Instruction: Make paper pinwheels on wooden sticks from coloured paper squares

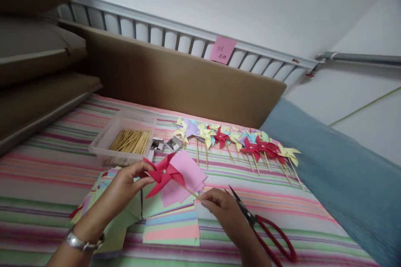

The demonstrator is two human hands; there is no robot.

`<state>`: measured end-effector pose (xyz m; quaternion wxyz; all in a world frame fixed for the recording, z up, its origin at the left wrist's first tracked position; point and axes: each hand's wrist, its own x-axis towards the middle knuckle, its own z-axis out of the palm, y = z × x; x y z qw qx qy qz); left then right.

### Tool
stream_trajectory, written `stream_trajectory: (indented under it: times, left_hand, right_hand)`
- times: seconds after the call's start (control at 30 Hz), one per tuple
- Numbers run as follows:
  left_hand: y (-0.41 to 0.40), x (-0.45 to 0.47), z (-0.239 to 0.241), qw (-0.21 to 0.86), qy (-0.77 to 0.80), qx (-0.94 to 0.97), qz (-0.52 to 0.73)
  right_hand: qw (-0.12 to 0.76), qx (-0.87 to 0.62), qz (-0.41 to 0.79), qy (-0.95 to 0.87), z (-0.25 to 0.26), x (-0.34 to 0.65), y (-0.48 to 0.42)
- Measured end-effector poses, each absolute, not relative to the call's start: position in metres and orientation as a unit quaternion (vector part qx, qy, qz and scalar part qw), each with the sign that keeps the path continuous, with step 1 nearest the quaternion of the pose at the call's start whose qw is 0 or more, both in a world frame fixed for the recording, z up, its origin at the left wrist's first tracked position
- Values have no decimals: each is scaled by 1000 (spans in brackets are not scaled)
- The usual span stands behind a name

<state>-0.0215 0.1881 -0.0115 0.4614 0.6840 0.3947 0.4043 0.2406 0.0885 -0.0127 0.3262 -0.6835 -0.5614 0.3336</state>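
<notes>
A red paper pinwheel (164, 174) with a pale pin at its centre is held up between my two hands. My left hand (135, 177) pinches one of its blades at the left side. The lower end of its thin wooden stick (189, 191) is gripped between the thumb and fingers of my right hand (217, 201). Behind the pinwheel lie pink paper squares (191, 172), and nearer me a fanned stack of coloured paper (172, 230). Scissors (250, 217) with red handles lie beside my right hand, their blades pointing away from me.
A clear plastic box (106, 139) holds many wooden sticks (131, 142). Small boxes (173, 144) of metal pins stand next to it. Several finished pinwheels (221, 137) lie in a row at the back. Cardboard (175, 81) stands behind, and wrapped packages (34, 56) are stacked at left.
</notes>
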Motion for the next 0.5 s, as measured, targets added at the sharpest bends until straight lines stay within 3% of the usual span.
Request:
stream_trajectory:
  times: [0.5]
  left_hand:
    - [189, -25, -5, 415, 414, 714, 384]
  right_hand:
    - [319, -663, 349, -580, -11, 239, 90]
